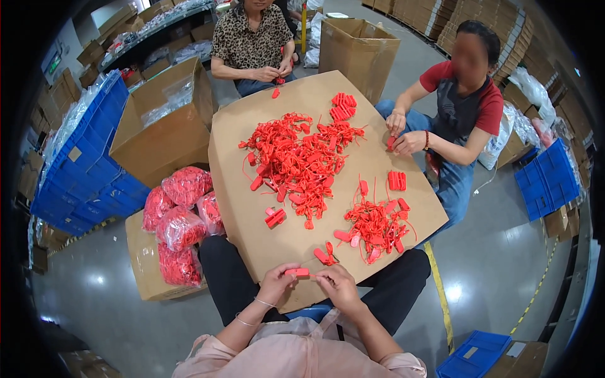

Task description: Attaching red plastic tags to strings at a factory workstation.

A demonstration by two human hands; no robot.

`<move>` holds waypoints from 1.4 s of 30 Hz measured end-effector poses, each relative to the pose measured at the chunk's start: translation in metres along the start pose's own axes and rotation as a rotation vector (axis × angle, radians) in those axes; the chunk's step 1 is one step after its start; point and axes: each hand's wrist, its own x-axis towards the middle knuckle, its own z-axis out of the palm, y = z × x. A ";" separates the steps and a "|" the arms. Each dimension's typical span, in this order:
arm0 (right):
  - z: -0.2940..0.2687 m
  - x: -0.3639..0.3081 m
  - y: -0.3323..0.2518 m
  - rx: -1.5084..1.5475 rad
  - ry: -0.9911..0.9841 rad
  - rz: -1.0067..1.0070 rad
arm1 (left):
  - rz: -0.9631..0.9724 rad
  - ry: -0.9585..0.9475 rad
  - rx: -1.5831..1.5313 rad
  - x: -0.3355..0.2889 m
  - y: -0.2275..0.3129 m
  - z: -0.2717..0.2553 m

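My left hand (273, 286) is closed on a small red oblong plastic tag (297, 272) above the near edge of the cardboard tabletop (397, 271). From the tag's right end a thin red cord (312, 275) runs to my right hand (340, 290), whose fingers pinch it. Just beyond my right hand lies another red tag with a knotted cord (324, 256). A small heap of corded red tags (372, 230) sits to the right. Farther off, a large tangle of red cords and tags (293, 154) spreads over the middle.
Neat red stacks (275, 218) lie around the heaps. Two people sit across the table, a patterned shirt (252, 38) at far left and a red-sleeved one (466, 104) at right, both handling red pieces. Bagged red goods (181, 228) and blue crates (85, 157) stand left.
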 end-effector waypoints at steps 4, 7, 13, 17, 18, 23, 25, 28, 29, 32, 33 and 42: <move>-0.002 -0.001 -0.003 0.017 0.014 0.009 | 0.078 -0.026 0.135 -0.003 0.004 0.010; -0.002 0.002 0.001 0.009 0.025 0.005 | 0.087 -0.040 0.168 0.002 0.005 0.013; -0.005 0.003 -0.005 -0.079 0.054 -0.076 | 0.126 -0.061 0.209 -0.001 0.006 0.021; -0.004 0.001 -0.006 -0.188 0.077 -0.155 | 0.146 -0.085 0.175 -0.003 0.002 0.024; -0.003 0.001 -0.007 -0.232 0.076 -0.166 | 0.147 -0.084 0.174 -0.003 0.003 0.025; -0.002 0.002 -0.004 -0.308 0.082 -0.213 | 0.093 -0.079 0.188 -0.006 0.004 0.027; -0.001 0.002 -0.003 -0.325 0.083 -0.216 | 0.101 -0.085 0.183 -0.005 0.003 0.026; -0.001 0.002 -0.003 -0.334 0.081 -0.201 | 0.114 -0.094 0.174 -0.005 0.004 0.028; -0.001 0.002 -0.002 -0.330 0.083 -0.200 | 0.118 -0.096 0.169 -0.005 0.004 0.029; -0.001 0.002 -0.003 -0.322 0.078 -0.196 | 0.094 -0.100 0.147 -0.005 0.003 0.028; -0.001 0.002 -0.003 -0.318 0.072 -0.193 | 0.095 -0.100 0.147 -0.005 0.002 0.028; 0.001 0.004 -0.001 -0.298 0.030 -0.203 | 0.066 -0.110 0.168 -0.003 -0.001 0.027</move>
